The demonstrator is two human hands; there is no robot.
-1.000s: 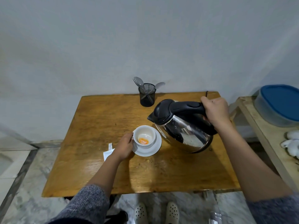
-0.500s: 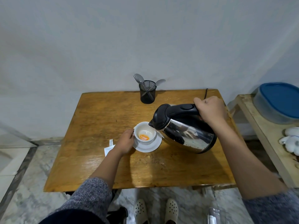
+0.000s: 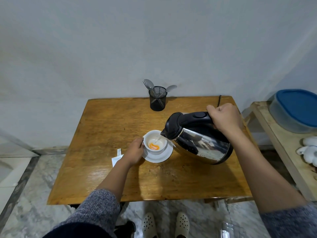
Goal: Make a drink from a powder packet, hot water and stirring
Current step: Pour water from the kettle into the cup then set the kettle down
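Note:
A white cup (image 3: 155,142) with orange powder (image 3: 153,146) at its bottom stands on a white saucer (image 3: 158,156) in the middle of the wooden table (image 3: 106,127). My left hand (image 3: 134,151) grips the cup's left side. My right hand (image 3: 223,117) holds the black handle of a steel kettle (image 3: 200,143), tilted left with its spout over the cup's rim. A thin stream of water runs from the spout into the cup. The torn white packet (image 3: 117,158) lies left of my left hand, partly hidden by my wrist.
A black mesh holder (image 3: 158,98) with spoons stands at the table's back edge against the wall. A black cord (image 3: 219,100) runs off the back right corner. To the right, a wooden shelf (image 3: 274,140) carries a blue-lidded container (image 3: 297,109) and white objects (image 3: 309,150).
The kettle has moved left and tipped further, bringing its spout over the cup. Water now pours into the cup. My left hand stays on the cup.

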